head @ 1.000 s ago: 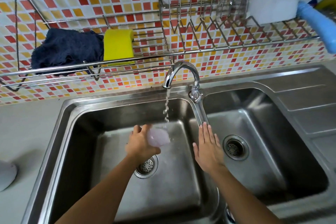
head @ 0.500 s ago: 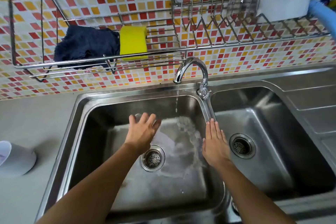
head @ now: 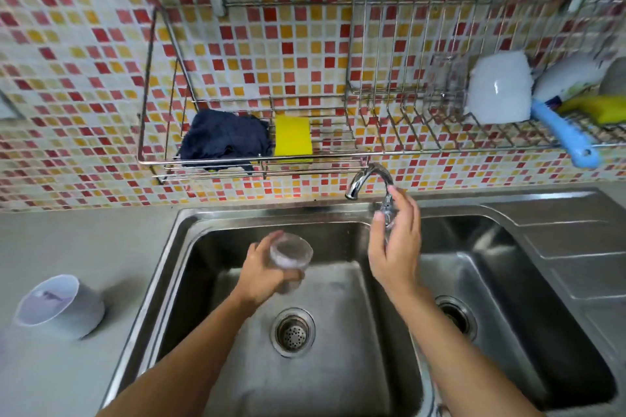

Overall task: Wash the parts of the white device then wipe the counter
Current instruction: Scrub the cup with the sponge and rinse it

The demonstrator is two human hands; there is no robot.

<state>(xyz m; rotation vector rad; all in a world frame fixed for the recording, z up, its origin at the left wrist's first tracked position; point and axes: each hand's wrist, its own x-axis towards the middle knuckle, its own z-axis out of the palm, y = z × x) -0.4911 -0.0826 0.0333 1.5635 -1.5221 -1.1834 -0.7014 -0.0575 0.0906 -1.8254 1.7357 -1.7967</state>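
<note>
- two changes: water had stopped; right hand (head: 396,247) had risen to pinch the tap lever (head: 386,210).
- left hand (head: 261,276) gripped the clear cup (head: 291,256) above the left basin (head: 338,366).

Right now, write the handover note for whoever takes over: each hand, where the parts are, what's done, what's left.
Left hand grips the clear cup-shaped part over the left basin.
Right hand has its fingers round the tap handle; no water shows at the spout.
A white bowl-shaped part sits on the counter, left of the basin.
Done: likely the clear part's rinse.
Left: wash the white part, then wipe the counter; dark cloth and yellow sponge lie on the wall rack.
</note>
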